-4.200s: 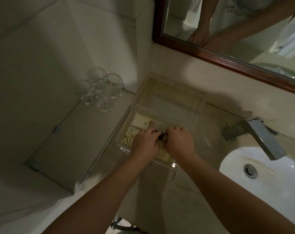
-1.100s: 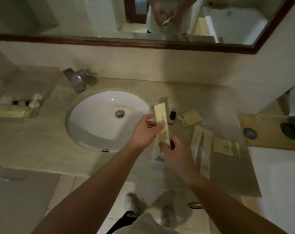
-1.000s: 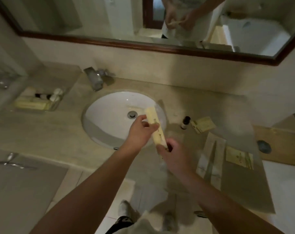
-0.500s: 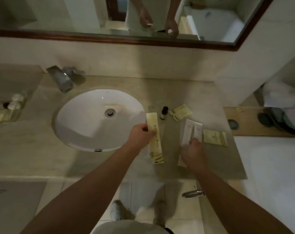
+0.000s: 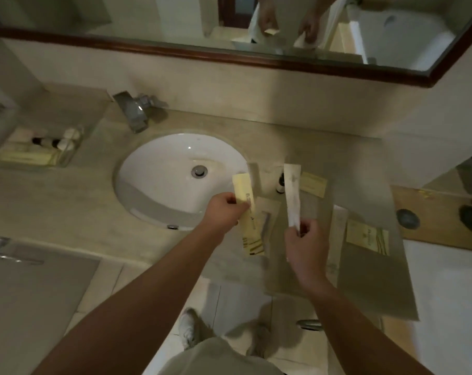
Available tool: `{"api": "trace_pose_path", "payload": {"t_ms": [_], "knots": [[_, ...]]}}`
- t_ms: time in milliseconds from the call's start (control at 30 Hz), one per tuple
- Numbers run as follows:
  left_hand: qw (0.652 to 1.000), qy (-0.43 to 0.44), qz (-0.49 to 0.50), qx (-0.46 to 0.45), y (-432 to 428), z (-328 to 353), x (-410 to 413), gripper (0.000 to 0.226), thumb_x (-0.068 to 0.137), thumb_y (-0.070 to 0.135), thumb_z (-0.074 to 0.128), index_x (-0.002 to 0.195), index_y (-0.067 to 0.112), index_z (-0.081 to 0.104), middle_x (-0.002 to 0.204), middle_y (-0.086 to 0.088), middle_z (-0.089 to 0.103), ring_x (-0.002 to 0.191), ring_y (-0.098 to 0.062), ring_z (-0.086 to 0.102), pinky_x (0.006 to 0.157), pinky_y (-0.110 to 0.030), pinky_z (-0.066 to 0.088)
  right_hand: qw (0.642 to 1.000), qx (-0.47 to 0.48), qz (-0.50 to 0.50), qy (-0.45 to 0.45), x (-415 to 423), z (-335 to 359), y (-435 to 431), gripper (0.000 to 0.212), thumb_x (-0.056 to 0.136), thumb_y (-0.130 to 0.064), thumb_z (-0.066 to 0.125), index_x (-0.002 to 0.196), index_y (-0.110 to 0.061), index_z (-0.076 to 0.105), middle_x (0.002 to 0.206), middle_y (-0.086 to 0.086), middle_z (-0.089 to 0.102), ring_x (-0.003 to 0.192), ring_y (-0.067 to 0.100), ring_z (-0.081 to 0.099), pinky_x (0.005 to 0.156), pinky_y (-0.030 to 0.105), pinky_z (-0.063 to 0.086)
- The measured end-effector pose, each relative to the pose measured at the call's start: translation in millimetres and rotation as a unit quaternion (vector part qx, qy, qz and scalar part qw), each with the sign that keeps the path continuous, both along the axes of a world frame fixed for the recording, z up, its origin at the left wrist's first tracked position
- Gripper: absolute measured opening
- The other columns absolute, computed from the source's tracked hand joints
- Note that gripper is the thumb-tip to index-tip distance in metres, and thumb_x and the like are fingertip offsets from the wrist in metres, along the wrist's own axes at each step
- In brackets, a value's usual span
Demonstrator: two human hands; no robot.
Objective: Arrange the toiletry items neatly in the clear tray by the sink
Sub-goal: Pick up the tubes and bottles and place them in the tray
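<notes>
Head view. Your left hand (image 5: 224,211) grips a long yellow box (image 5: 241,186) at mid-length. Your right hand (image 5: 302,246) pinches the lower end of a white sachet (image 5: 293,196), held upright. Both long axes point away from you. The clear tray (image 5: 72,155) sits well to your left, beyond the sink (image 5: 159,180) (left hand nearer). The path over the basin looks open. A small bottle (image 5: 280,182) and flat packets (image 5: 367,236) lie on the counter by your right hand.

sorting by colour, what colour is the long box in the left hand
The long box is pale yellow, darker print at its lower end; head view.
</notes>
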State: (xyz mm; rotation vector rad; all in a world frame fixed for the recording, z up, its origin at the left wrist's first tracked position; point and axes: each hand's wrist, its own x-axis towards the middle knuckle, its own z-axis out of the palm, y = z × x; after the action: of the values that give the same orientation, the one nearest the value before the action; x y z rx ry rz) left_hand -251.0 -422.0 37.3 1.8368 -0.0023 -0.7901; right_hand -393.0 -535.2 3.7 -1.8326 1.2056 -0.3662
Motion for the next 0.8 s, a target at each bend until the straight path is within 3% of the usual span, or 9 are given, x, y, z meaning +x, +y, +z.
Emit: {"api": "trace_pose_path", "payload": {"t_ms": [133,267,400,467,567,667,800], "knots": [[0.999,-0.011,0.036,-0.015,35.6,7.3,13.3,0.005,0.085,0.017,0.067,0.086,0.012,0.068,0.093,-0.012,0.071,0.081,-0.024,0.064,0.069,-0.034,0.052,0.998,-0.037,0.032,-0.049,23.9,22.5,33.9,0.008,0.091,-0.017,0.057,0.098,-0.016,0.053,0.086,-0.001,0.058,0.070,0.013,0.061,0.050,0.024,0.046],[0.996,-0.022,0.076,-0.026,86.9,15.6,41.9,0.006,0.085,0.016,0.068,0.084,0.011,0.066,0.085,-0.007,0.069,0.070,-0.017,0.063,0.058,-0.025,0.049,0.991,-0.033,0.119,-0.052,62.3,35.1,85.4,0.007,0.091,-0.014,0.051,0.096,-0.015,0.047,0.080,0.004,0.055,0.067,0.023,0.058,0.053,0.037,0.049],[0.991,-0.011,0.128,-0.045,171.6,23.3,85.1,0.009,0.087,0.013,0.066,0.089,0.004,0.067,0.090,-0.016,0.071,0.066,-0.020,0.063,0.054,-0.025,0.049,0.980,0.009,0.192,-0.055,127.4,33.6,150.5,0.018,0.090,-0.012,0.055,0.105,-0.012,0.044,0.078,0.002,0.056,0.067,0.026,0.057,0.058,0.031,0.041],[0.985,-0.009,0.165,-0.052,223.3,27.3,108.2,0.007,0.089,0.013,0.063,0.088,0.007,0.066,0.085,-0.013,0.071,0.061,-0.016,0.064,0.050,-0.022,0.051,0.973,0.057,0.220,-0.040,161.1,31.2,186.7,0.015,0.091,-0.020,0.057,0.102,-0.013,0.051,0.076,0.002,0.057,0.066,0.022,0.056,0.060,0.030,0.040],[0.972,-0.007,0.223,-0.075,294.9,32.7,140.1,0.005,0.090,0.011,0.061,0.088,0.009,0.065,0.078,-0.006,0.069,0.053,-0.006,0.065,0.048,-0.018,0.051,0.956,0.126,0.264,-0.026,208.7,31.0,242.1,0.015,0.089,-0.030,0.059,0.084,-0.016,0.058,0.063,0.000,0.054,0.055,0.016,0.051,0.053,0.028,0.040],[0.960,0.006,0.264,-0.091,348.9,32.3,164.9,0.006,0.090,0.008,0.060,0.088,0.010,0.065,0.082,-0.007,0.070,0.062,-0.011,0.067,0.054,-0.022,0.056,0.945,0.164,0.284,-0.012,248.2,37.2,290.6,0.019,0.090,-0.026,0.063,0.088,-0.007,0.064,0.064,0.005,0.056,0.051,0.016,0.051,0.050,0.027,0.041],[0.948,0.032,0.295,-0.111,393.5,25.5,200.2,0.008,0.091,0.004,0.056,0.096,0.006,0.062,0.084,-0.010,0.068,0.065,-0.013,0.066,0.057,-0.024,0.058,0.927,0.165,0.337,0.013,294.6,42.4,331.6,0.021,0.089,-0.028,0.067,0.082,-0.009,0.064,0.060,0.006,0.055,0.046,0.015,0.052,0.038,0.023,0.041]]}}
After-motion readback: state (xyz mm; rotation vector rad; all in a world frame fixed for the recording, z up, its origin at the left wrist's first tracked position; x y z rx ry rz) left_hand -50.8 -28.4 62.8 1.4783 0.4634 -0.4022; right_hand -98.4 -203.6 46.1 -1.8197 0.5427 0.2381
